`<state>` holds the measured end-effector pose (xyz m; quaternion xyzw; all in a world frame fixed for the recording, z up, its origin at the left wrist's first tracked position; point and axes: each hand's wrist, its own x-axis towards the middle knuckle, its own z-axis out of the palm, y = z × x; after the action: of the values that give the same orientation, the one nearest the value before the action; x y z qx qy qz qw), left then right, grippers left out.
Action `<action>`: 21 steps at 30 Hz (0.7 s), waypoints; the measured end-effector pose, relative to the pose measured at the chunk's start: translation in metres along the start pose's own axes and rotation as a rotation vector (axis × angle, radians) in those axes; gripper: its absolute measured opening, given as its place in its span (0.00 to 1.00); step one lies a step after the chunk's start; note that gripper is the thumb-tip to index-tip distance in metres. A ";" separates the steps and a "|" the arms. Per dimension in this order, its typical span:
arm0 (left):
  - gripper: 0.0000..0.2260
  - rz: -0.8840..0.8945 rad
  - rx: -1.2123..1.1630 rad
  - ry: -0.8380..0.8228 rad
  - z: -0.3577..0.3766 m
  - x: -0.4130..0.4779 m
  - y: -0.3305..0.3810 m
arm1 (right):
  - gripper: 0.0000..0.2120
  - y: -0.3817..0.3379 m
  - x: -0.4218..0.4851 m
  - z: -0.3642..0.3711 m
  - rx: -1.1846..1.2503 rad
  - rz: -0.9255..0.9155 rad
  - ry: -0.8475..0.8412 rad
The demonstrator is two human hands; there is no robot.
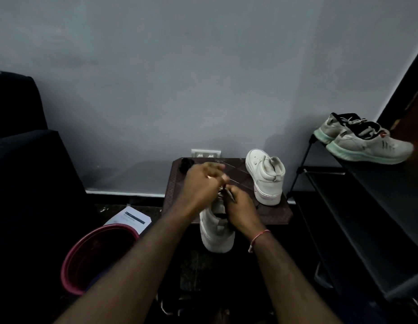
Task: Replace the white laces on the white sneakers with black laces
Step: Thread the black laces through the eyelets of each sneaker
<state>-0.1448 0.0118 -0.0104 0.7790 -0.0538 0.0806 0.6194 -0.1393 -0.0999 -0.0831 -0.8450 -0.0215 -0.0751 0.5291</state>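
- Hanging with its heel end past the near edge of the counter, the white sneaker being laced is risking a fall to the floor. A hard tug on a lace could be tipping it off.
- Pinching a thin dark strand at the eyelets, which I am judging to be the black lace, the right grip is closing thumb and fingertips on it. A slip here would be letting the end slide back out of its hole.
- Bunching its curled fingers at the same spot, the left grip is showing blurred, so I cannot tell what, if anything, it is holding.
- Both forearms are reaching forward and converging over the tongue, with the left grip sitting just beyond the right.
- The second white sneaker is standing at the far right of the counter, apart from both grips.
- A dark bundle, possibly spare lace, is lying at the far left corner near the left grip, where a careless sweep could be knocking it off.
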 end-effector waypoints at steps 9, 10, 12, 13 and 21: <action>0.08 0.115 0.498 0.171 -0.027 0.003 0.019 | 0.15 0.000 0.004 0.003 0.037 0.036 0.009; 0.07 0.114 0.740 0.120 -0.024 0.000 0.011 | 0.15 0.000 0.003 0.003 0.012 0.032 0.015; 0.06 0.000 0.929 -0.032 -0.018 -0.011 0.005 | 0.17 -0.001 0.003 0.004 -0.020 0.037 0.021; 0.07 -0.041 0.977 -0.078 -0.014 -0.014 0.004 | 0.17 -0.003 0.003 0.004 -0.026 0.040 0.023; 0.07 0.036 0.540 -0.416 -0.023 0.005 0.009 | 0.11 -0.007 0.001 0.003 -0.047 0.009 0.018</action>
<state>-0.1430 0.0321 0.0039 0.9136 -0.1695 -0.0580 0.3651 -0.1389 -0.0947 -0.0783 -0.8565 -0.0111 -0.0809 0.5097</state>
